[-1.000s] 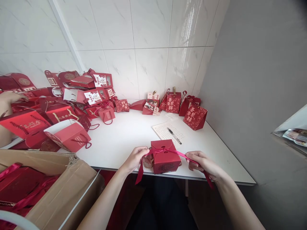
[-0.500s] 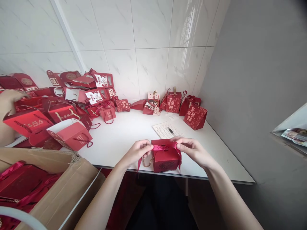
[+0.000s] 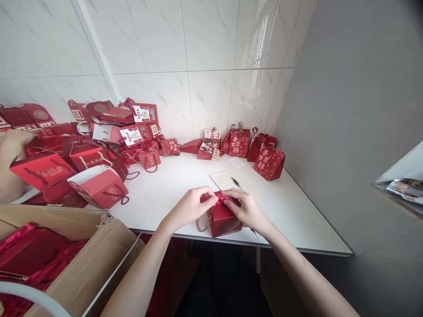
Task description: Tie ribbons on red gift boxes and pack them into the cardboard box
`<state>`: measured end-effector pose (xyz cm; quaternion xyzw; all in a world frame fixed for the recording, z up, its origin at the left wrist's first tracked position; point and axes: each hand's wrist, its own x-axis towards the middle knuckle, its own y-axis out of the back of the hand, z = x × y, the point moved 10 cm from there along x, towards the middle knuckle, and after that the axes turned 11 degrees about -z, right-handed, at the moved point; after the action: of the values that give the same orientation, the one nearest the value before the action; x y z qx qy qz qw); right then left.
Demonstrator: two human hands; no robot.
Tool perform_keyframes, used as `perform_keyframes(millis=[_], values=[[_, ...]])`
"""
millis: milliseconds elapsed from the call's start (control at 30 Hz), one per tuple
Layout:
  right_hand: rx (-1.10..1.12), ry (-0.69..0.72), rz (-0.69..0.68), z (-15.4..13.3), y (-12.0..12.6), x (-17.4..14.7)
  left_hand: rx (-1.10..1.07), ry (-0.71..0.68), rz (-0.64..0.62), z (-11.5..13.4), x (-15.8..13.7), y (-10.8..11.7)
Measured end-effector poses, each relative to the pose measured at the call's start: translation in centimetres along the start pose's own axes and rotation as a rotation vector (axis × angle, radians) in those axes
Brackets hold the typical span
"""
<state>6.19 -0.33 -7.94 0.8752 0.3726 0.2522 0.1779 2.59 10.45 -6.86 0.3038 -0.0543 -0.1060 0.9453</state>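
Note:
A small red gift box (image 3: pixel 224 222) stands at the front edge of the white table, with a gold rope handle (image 3: pixel 202 223) hanging on its left side. On top of it lies a crimson ribbon (image 3: pixel 220 197). My left hand (image 3: pixel 198 203) pinches the ribbon from the left, thumb and fingertips together. From the right, my right hand (image 3: pixel 243 206) has its fingers closed on the ribbon at the box top, close beside the left fingertips. The fingers partly hide the ribbon's crossing. A ribbon tail hangs below the right hand.
A notepad (image 3: pixel 221 179) with a pen (image 3: pixel 237 183) lies behind the box. Several red gift boxes (image 3: pixel 269 162) stand along the wall, and more are heaped at left (image 3: pixel 99 187). An open cardboard carton (image 3: pixel 82 255) sits front left. Another person's hand (image 3: pixel 15 143) reaches in at far left.
Both hands have come closer together over the box top. The ribbon, held stretched to both sides before, is now gathered between the fingers at the middle.

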Motion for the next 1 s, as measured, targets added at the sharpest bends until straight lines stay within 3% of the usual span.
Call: perform_keyframes(millis=[300,500,667,833,1000], values=[[-0.041,0.048,-0.005,-0.6,-0.2,0.4,0.058,-0.055,-0.022,1.6,1.3,0.3],[0.185,-0.110,0.105,2.0,0.3,0.2,0.139,-0.115,-0.055,2.8,2.3,0.5],[0.167,-0.092,0.068,1.8,0.0,0.3,0.086,-0.168,-0.107,3.1,3.2,0.4],[0.214,-0.104,0.087,1.9,0.0,0.1,-0.037,-0.152,-0.132,1.5,3.9,-0.3],[0.442,-0.121,0.148,2.7,-0.1,-0.2,-0.160,-0.124,-0.016,-1.2,4.0,-0.4]])
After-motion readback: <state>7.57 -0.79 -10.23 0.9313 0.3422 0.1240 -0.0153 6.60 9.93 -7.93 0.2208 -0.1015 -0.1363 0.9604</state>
